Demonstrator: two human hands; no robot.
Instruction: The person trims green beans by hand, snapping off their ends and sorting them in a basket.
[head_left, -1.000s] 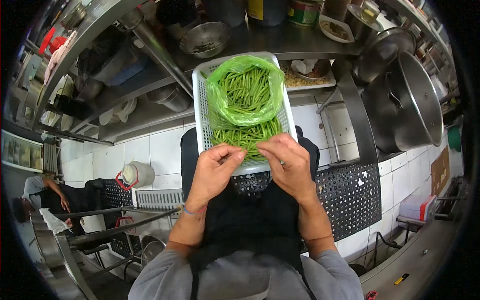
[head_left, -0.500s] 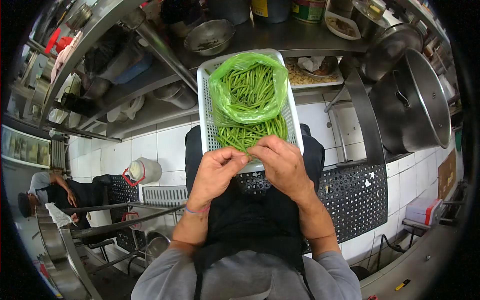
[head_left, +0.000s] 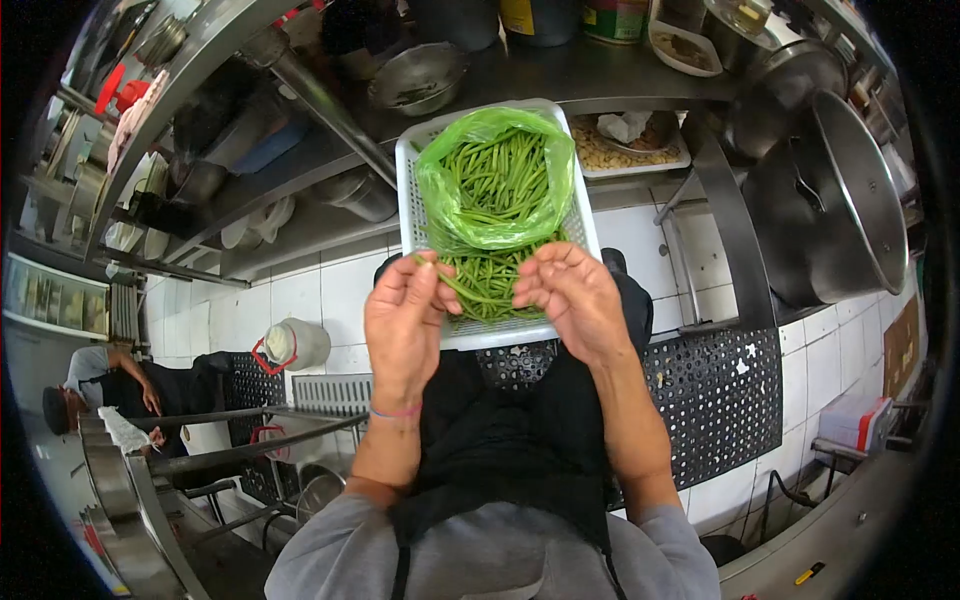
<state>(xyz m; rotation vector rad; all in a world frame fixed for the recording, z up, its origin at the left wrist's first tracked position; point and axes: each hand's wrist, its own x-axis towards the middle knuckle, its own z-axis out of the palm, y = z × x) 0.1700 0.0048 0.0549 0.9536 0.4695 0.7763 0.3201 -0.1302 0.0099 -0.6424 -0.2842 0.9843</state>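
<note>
A white plastic basket [head_left: 412,200] rests across the lap, with a green plastic bag [head_left: 438,215] full of green beans [head_left: 505,175] at its far end. More loose green beans [head_left: 482,290] lie in its near end. Over the basket's near left corner, my left hand [head_left: 405,315] is closed, pinching a green bean [head_left: 447,279] between thumb and fingers. My right hand [head_left: 575,300] hovers above the near right side with its fingers curled together. Whatever those fingertips may hold is too small to make out.
Beyond the basket stands a steel counter [head_left: 560,85] with a metal bowl [head_left: 418,78] on it. A large pot [head_left: 830,210] is at the right. A lidded white bucket [head_left: 300,343] sits on the tiled floor at left. Another person [head_left: 125,385] is at far left.
My hands were together over the basket's near rim, fingertips meeting on a bean. They have now drawn apart, left and right, and moved slightly farther over the basket.
</note>
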